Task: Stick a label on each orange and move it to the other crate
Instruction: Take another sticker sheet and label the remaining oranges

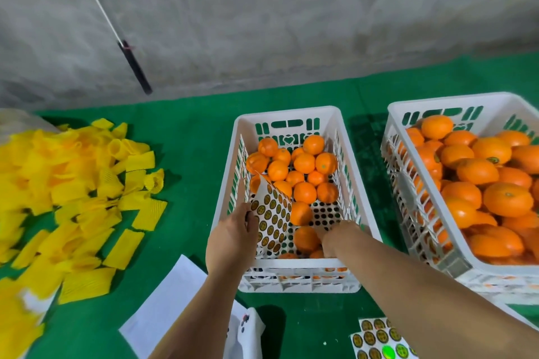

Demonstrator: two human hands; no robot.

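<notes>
The right crate (414, 114) runs off the frame's edge (foam sleeves (17, 315) blur).

Grey, mottled concrete wall (262, 9) rising behind a worktop (189, 154) wearing green felt; a thin white rod with black grip (135, 67) leaning across the wall.

Lighting: bright, even, overhead; soft shadows beside the white crate (291, 116). Quality: motion blur left of crate on yellow foam nets (73, 198); wide-angle edge bowing.
</notes>
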